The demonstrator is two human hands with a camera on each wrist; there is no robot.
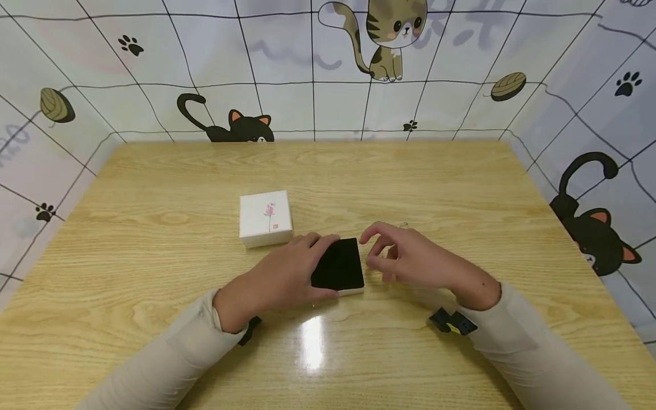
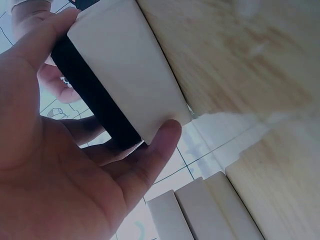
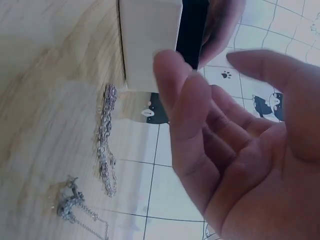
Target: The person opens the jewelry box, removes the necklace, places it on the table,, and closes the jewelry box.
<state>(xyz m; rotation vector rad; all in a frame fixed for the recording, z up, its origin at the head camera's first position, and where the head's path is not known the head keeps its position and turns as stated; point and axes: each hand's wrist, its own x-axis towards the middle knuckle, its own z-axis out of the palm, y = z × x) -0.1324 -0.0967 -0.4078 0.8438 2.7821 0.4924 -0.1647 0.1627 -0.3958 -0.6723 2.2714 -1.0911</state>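
My left hand point(image 1: 282, 276) grips a small white jewelry box point(image 2: 125, 65) by opposite sides, thumb along the near side and fingers at the far side. A black padded insert point(image 1: 339, 265) fills its top and stands slightly above the white walls. Just to the right of the box hovers my right hand point(image 1: 420, 259), its fingers loosely bent and the thumb apart from them, with nothing held. On the table below the right hand lie a silver chain point(image 3: 106, 140) close to the box and a second silver chain with an ornate piece point(image 3: 70, 202).
Behind and left of the jewelry box sits another white square box point(image 1: 263, 216) with a pink flower printed on top. The wooden table point(image 1: 154, 228) meets a cloth backdrop point(image 1: 287, 68) with cats and grid lines at the back and sides.
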